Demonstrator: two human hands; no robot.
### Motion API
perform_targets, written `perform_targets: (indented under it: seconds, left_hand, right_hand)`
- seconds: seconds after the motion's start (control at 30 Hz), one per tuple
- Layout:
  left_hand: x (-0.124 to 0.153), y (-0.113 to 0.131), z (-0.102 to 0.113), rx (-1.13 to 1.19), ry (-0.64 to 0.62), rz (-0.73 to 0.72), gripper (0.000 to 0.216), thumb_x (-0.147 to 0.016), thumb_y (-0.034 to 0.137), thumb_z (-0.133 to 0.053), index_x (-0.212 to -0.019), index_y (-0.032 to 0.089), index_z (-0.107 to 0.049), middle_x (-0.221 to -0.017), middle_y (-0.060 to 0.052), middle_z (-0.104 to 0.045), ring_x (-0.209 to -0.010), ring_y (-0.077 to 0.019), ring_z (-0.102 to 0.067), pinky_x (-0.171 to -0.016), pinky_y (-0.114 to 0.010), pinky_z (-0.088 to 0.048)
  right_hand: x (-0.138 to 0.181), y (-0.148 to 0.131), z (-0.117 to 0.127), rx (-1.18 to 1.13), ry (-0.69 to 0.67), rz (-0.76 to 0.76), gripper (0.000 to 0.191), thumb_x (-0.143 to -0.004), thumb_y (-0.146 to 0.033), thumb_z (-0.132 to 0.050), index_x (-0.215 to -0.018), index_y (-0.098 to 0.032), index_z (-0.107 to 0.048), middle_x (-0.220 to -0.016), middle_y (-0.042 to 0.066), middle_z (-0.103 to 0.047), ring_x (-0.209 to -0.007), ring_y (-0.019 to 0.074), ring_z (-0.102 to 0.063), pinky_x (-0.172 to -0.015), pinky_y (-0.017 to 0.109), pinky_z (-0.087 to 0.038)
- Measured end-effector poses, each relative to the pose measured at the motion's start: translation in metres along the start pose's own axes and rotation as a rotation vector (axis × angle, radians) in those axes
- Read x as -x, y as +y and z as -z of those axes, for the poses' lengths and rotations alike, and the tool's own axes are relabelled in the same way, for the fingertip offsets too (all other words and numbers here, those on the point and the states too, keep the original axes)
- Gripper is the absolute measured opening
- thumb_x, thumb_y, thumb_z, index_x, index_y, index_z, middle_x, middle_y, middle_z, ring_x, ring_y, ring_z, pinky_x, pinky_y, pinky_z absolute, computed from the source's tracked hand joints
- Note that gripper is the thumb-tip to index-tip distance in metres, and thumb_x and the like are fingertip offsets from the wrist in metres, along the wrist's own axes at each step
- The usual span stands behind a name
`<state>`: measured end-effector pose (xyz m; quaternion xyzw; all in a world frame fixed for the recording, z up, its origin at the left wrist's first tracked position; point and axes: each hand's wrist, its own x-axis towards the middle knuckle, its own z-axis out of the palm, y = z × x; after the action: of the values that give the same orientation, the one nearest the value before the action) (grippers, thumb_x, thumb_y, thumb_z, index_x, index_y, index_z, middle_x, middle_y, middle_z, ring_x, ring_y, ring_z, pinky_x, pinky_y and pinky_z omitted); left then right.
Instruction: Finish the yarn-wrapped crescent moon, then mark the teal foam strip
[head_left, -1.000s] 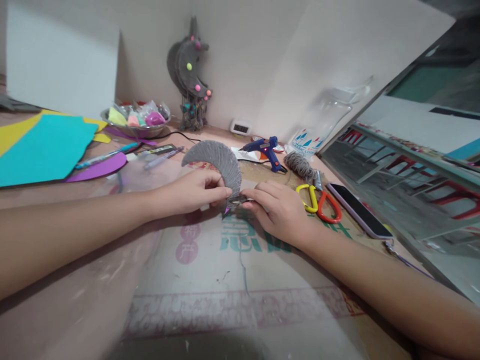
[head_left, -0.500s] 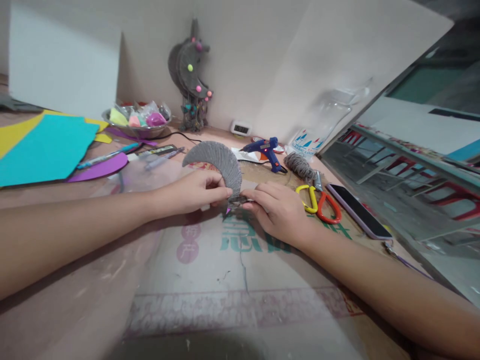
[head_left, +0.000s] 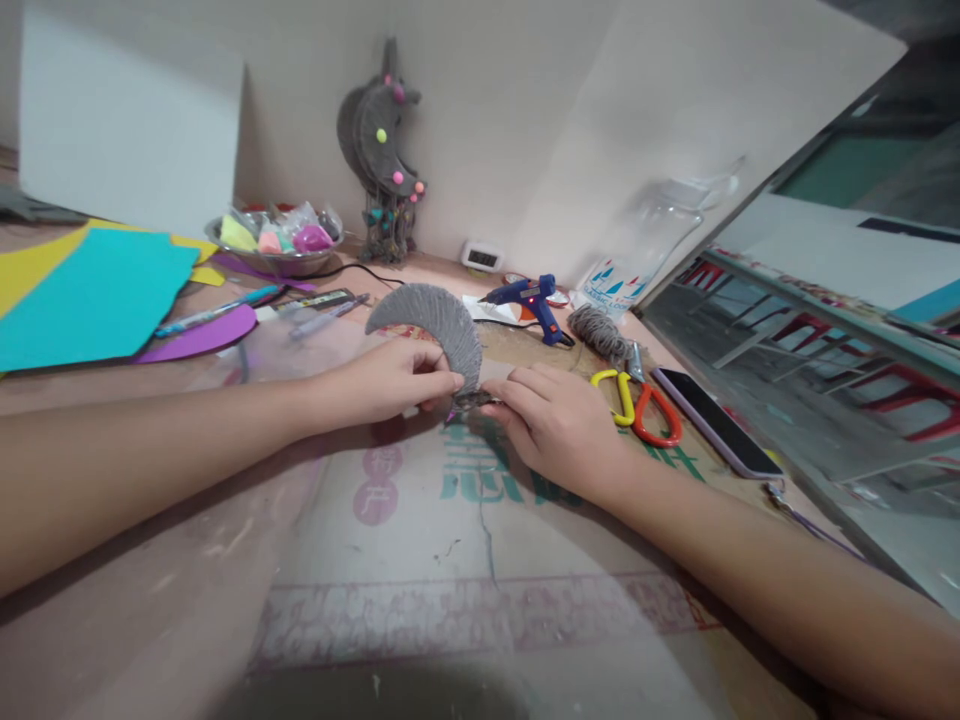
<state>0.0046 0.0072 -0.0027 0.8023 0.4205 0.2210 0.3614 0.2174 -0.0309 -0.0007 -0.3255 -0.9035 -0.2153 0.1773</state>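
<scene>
Pinching the flat grey yarn-wrapped crescent [head_left: 457, 335], the left hand [head_left: 401, 378] stays put; the right hand [head_left: 564, 428] grips something dark and thin [head_left: 474, 400]; the purple tip [head_left: 450, 416] shows less than before.

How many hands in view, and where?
2: the left hand pinches the gray crescent near its lower end; the right hand is just right of that end. No others are visible.

Dim, uneven light, wall [head_left: 675, 90] paler toward right, hazy detail, stretched edges
</scene>
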Motion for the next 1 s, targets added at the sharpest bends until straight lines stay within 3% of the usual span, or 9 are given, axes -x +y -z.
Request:
perform_targets:
  seconds: [0.6, 1.0]
  left_hand:
    - [0.000, 0.000, 0.000, 0.029, -0.009, 0.016, 0.033, -0.082, 0.045, -0.049, -0.063, 0.018, -0.051, -0.063, 0.001, -0.062, -0.050, -0.0101, -0.054, -0.046, -0.021, -0.038]
    - [0.000, 0.004, -0.001, -0.077, 0.059, -0.003, 0.033, -0.080, 0.042, -0.050, -0.058, 0.017, -0.053, -0.057, 0.001, -0.061, -0.051, -0.0099, -0.054, -0.049, -0.021, -0.038]
  right_hand:
    - [0.004, 0.005, -0.005, -0.095, 0.039, -0.037, 0.025, -0.093, -0.030, -0.045, -0.096, -0.013, -0.064, -0.074, 0.005, -0.061, -0.067, 0.0149, -0.051, -0.059, 0.027, -0.033]
    - [-0.001, -0.006, 0.009, 0.129, -0.058, -0.004, 0.030, -0.094, -0.032, -0.043, -0.091, -0.014, -0.066, -0.071, 0.005, -0.059, -0.066, 0.0163, -0.048, -0.059, 0.030, -0.030]
